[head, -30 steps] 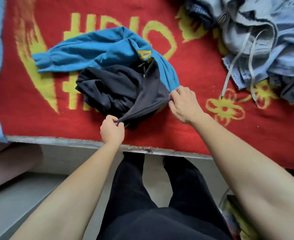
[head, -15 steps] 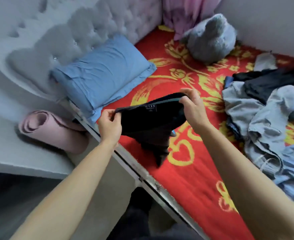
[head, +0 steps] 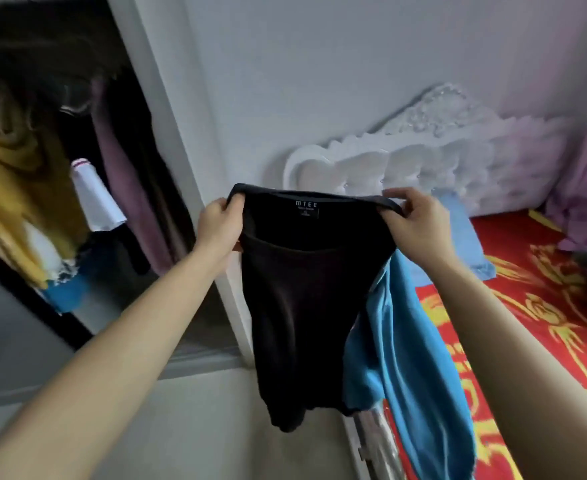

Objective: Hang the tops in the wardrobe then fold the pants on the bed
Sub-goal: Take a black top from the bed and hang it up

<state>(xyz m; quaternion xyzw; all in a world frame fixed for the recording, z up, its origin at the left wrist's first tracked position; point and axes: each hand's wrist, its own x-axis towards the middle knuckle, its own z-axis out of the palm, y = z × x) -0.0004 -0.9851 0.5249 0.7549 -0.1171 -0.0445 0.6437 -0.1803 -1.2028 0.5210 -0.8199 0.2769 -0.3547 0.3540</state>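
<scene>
Both hands hold a black top [head: 306,306] up in the air by its neckline, between the open wardrobe [head: 60,168] and the bed [head: 527,323]. The left hand [head: 217,228] is closed on the left end of the collar; the right hand [head: 415,225] pinches the right end, fingers curled over the hem. A label (reading "MTEE") shows inside the neck. A blue top [head: 413,358] hangs behind it, under the right hand. Clothes hang blurred inside the wardrobe.
</scene>
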